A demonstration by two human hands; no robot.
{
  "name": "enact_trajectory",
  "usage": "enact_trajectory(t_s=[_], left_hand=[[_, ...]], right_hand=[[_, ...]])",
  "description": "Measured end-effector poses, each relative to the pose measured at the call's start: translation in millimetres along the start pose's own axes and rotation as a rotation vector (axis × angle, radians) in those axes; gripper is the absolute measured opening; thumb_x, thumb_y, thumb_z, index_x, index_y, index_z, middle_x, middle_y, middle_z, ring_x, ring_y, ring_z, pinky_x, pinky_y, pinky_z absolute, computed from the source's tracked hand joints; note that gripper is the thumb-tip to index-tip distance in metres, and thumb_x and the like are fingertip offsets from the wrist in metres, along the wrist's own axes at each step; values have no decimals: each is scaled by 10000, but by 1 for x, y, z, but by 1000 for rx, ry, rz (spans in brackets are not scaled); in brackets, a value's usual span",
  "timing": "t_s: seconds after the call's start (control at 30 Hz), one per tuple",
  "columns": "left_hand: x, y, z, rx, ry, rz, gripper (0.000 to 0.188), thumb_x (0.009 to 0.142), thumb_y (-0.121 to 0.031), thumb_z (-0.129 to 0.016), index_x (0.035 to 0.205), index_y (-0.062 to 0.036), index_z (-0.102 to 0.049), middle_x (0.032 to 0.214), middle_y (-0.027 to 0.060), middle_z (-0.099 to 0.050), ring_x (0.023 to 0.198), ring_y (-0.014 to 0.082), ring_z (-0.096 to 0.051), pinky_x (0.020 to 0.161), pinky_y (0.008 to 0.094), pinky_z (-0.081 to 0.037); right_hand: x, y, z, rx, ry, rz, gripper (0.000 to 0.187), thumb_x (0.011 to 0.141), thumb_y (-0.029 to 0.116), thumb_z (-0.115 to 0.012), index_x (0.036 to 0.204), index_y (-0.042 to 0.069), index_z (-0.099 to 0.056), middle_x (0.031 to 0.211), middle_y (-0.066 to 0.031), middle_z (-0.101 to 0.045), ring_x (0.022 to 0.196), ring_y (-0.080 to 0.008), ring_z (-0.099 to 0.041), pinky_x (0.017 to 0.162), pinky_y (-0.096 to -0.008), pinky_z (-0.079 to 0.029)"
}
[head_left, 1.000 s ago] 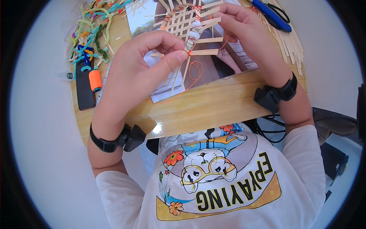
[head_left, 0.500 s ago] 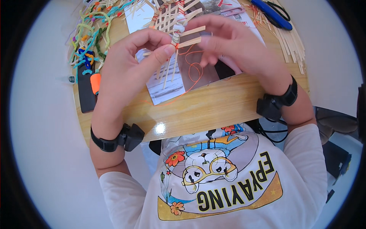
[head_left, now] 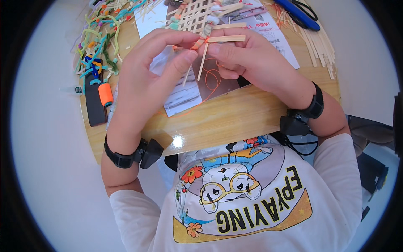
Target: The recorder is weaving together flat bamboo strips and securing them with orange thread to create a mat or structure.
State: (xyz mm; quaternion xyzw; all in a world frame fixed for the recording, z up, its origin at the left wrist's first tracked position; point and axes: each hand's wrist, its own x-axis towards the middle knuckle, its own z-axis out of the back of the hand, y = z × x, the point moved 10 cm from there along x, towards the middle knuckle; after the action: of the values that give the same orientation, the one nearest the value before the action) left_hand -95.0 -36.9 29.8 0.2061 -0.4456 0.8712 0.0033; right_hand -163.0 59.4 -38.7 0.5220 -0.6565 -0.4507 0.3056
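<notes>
A lattice woven from flat pale wooden strips [head_left: 195, 17] lies at the far middle, with fuzzy coloured wrapping along its edges. My left hand [head_left: 147, 69] pinches its near corner between thumb and fingertips, where orange thread is wound. Close beside that corner, my right hand [head_left: 260, 59] has its thumb pressed to its curled fingers at the strip ends; whether they hold thread or a strip is hidden. Strip ends stick out to the right and downward from the corner. A loose loop of orange thread [head_left: 219, 80] hangs below my right fingers.
Printed sheets [head_left: 180, 98] lie under the work. To the left are tangled fuzzy craft stems [head_left: 117, 25], a dark phone [head_left: 95, 111] and an orange thread spool [head_left: 105, 94]. A blue-handled tool [head_left: 298, 14] and loose wooden strips [head_left: 323, 52] lie at the right.
My right hand has closed in on the corner, its fingers now curled and pressed together. The lattice has turned and shifted slightly right, and my left hand moved with it.
</notes>
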Motion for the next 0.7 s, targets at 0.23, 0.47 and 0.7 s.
enact_trajectory(t_s=[0.23, 0.47, 0.7], left_hand=[[-8, -24, -6, 253, -4, -249, 363, 782, -43, -693, 1142, -53, -645, 1087, 103, -662, 1045, 259, -600, 940, 360, -444], [-10, -36, -11, 355, 3, -266, 508, 737, -15, -724, 1229, -39, -599, 1181, 134, -625, 1079, 280, -597, 970, 389, -446], [-13, -45, -4, 523, -137, -420, 406, 732, -90, -776, 1123, -131, -673, 1037, 40, -676, 979, 227, -619, 910, 369, -407]], right_hand=[[-2, 3, -5, 86, -11, -4, 180, 961, 154, -605, 1089, 30, -633, 674, 56, -480, 532, -35, -331, 525, -211, -362], [-1, 4, -3, 182, 10, 46, 200, 964, 183, -616, 1102, 38, -629, 740, 57, -503, 560, -25, -357, 530, -208, -366], [-2, -4, -5, 160, -32, -1, 205, 954, 192, -639, 1074, 28, -613, 633, 43, -462, 530, -52, -370, 532, -229, -366]])
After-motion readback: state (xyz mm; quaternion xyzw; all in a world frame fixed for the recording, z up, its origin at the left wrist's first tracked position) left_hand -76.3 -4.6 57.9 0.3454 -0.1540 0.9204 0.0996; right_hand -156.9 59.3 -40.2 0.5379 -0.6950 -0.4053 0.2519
